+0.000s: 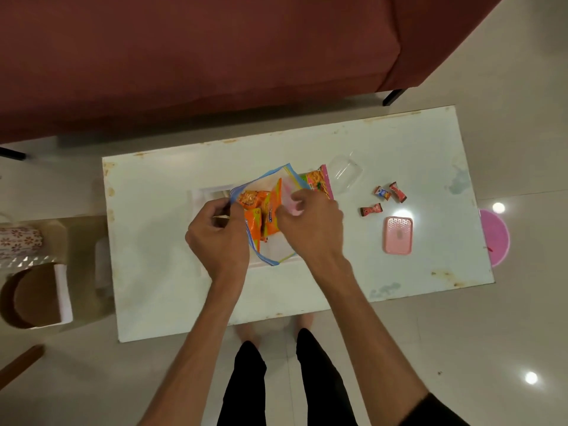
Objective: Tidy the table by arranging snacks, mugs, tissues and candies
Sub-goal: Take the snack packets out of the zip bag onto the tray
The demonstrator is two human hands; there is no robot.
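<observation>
A clear zip bag with a blue rim [266, 179] lies in the middle of the white table [399, 149]. Orange snack packets [261, 210] sit inside it. My left hand [218, 232] pinches the bag's left rim. My right hand [310, 219] pinches the right side of the opening. One more snack packet with a pink edge [319, 181] lies just behind my right hand. Three wrapped candies [384, 196] lie to the right. Beside them are a clear plastic box [344, 173] and a pink lid [398, 235].
A dark red sofa [215, 56] stands behind the table. On the floor at the left sit a brown basket [33, 296] and a patterned mug [18, 241]. A pink round object [496, 236] shows past the table's right edge. My legs stand at the near edge.
</observation>
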